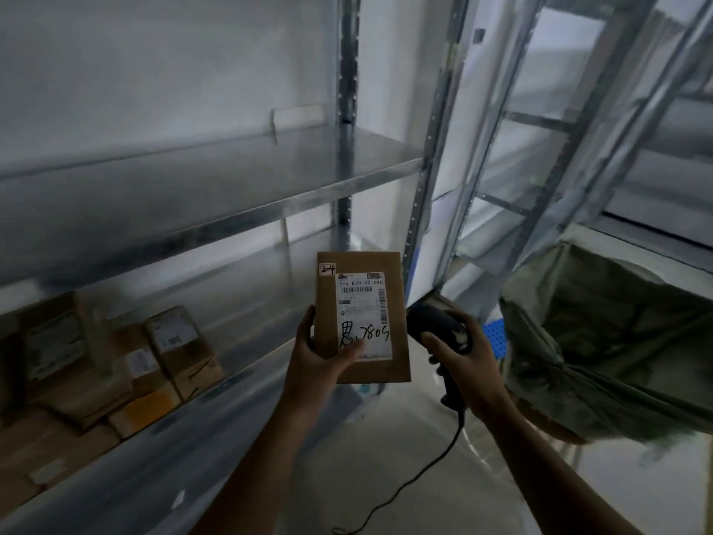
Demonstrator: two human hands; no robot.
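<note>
The left hand and right hand are bare, as are both slender forearms behind them.

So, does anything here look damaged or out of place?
Nothing is plainly damaged. The parcel in the left hand looks intact, its label flat. The boxes on the lower shelf lean in an untidy heap, and the cord of the scanner trails loose towards the floor.
</note>
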